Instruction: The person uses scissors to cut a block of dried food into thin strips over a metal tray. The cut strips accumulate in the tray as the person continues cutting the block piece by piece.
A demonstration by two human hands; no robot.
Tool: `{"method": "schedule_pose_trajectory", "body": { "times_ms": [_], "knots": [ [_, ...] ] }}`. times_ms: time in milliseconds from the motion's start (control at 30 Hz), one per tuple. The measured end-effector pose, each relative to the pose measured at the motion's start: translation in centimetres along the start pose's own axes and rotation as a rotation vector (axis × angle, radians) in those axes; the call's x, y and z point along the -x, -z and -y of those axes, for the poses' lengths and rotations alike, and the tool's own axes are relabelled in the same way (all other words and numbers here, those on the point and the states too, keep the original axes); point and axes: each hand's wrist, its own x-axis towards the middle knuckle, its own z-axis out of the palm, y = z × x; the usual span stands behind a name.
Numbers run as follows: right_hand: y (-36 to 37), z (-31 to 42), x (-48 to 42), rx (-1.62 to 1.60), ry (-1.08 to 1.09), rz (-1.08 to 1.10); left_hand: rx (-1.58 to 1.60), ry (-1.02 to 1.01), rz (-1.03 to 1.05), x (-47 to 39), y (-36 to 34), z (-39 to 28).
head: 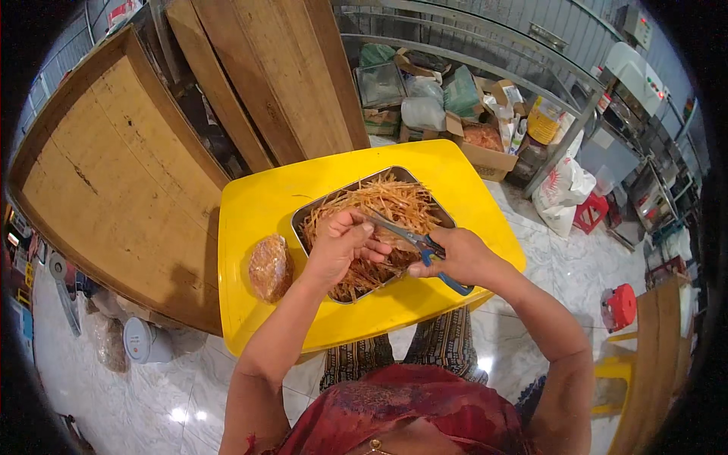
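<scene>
A metal tray (296, 219) on the yellow table (256, 210) holds a heap of thin, orange-brown dried strips (392, 196). Over its right part, my right hand (463, 256) grips blue-and-black-handled scissors (414, 238), whose blades point up and left. My left hand (347, 244) is above the tray by the scissor tips, its fingers curled; whether a small strip is pinched in them cannot be made out. Left of the tray lies a clear plastic bag (271, 268) packed with orange-brown material.
Large wooden trays or boards (131, 170) lean beyond the table's left and far sides. Behind stands a cardboard box (486, 159) among plastic containers, near a metal rack post (569, 142). A white lidded bucket (147, 340) is on the floor at left, a red object (619, 307) at right.
</scene>
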Motion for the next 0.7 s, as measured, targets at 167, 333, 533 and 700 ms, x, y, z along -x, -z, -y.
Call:
{"method": "schedule_pose_trajectory", "body": {
  "times_ms": [167, 333, 533, 700],
  "knots": [
    [0.07, 0.31, -0.17, -0.055, -0.011, 0.016, 0.020, 0.007, 0.022, -0.05, 0.28, 0.15],
    [0.41, 0.42, 0.03, -0.053, -0.058, 0.018, 0.030, 0.017, 0.006, 0.08, 0.04, 0.07],
    [0.18, 0.01, -0.10, -0.005, -0.034, 0.038, 0.010, 0.051, 0.030, 0.22, -0.27, 0.14],
    [-0.57, 0.05, -0.65, -0.024, -0.009, -0.007, 0.002, 0.044, 0.048, 0.11, -0.01, 0.30]
  ]
}}
